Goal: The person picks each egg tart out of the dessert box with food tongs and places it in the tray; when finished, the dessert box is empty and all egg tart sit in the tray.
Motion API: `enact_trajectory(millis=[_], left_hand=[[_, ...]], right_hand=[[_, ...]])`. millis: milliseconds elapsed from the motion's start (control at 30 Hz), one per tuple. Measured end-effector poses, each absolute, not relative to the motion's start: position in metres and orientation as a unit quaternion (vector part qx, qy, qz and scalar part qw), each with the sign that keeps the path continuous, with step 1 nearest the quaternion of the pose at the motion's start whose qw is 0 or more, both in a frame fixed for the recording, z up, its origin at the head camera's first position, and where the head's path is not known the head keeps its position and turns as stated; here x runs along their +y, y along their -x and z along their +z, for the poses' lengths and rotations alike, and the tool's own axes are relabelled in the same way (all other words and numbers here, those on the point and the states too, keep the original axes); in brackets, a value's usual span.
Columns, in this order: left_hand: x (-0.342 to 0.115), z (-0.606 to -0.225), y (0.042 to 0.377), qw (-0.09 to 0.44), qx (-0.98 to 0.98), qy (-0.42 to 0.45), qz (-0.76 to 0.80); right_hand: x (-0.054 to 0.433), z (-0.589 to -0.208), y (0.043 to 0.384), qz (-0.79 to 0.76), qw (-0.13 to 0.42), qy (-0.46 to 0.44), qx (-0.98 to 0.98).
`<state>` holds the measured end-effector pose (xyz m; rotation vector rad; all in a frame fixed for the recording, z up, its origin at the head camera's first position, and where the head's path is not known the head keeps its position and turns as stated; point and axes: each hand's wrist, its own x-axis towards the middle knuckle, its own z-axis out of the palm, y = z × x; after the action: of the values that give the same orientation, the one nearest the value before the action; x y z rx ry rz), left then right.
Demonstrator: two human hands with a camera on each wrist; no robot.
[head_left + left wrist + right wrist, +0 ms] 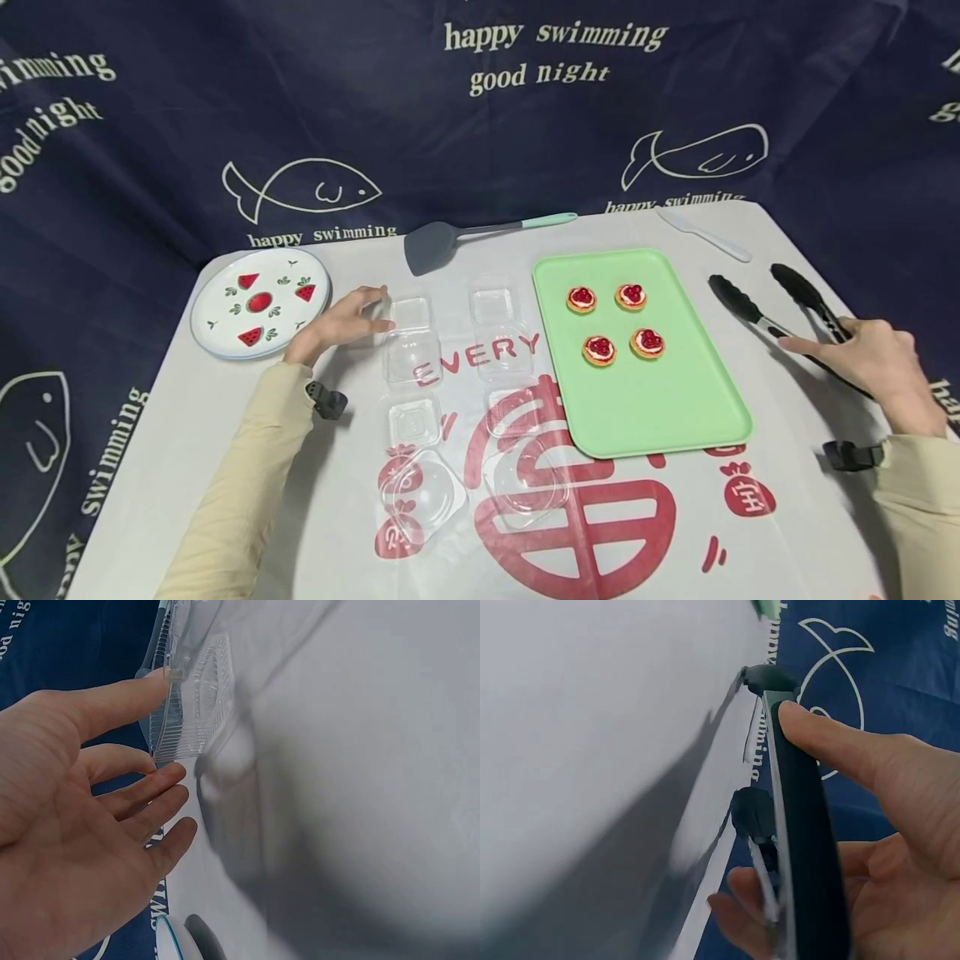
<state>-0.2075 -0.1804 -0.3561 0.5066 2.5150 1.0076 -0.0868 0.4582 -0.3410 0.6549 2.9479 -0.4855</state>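
With the thumb and index finger of my left hand (341, 323), I hold the left edge of an opened clear plastic box (411, 358). In the left wrist view the thumb (120, 705) touches near its hinge, and the other fingers lie loosely bent beside it. My right hand (873, 358) grips black-tipped tongs (810, 287), whose arms are spread apart above the table's right side. Thumb and fingers lie on opposite arms in the right wrist view. Left of the tongs, several small berry-topped tarts (598, 350) sit on a light green tray (660, 408).
More opened clear boxes (525, 483) lie beside and in front of the held one. A plate with watermelon pictures (225, 321) stands at the left. Along the back edge are a grey spatula (431, 247) and a white plastic knife (705, 235).
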Motion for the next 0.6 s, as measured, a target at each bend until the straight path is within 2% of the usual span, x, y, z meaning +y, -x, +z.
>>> enact_trajectory(millis=[600], left_hand=[[-0.179, -0.360, 0.215, 0.190, 0.889, -0.192, 0.369]], right_hand=[[0.452, -0.352, 0.084, -0.138, 0.083, -0.172, 0.972]])
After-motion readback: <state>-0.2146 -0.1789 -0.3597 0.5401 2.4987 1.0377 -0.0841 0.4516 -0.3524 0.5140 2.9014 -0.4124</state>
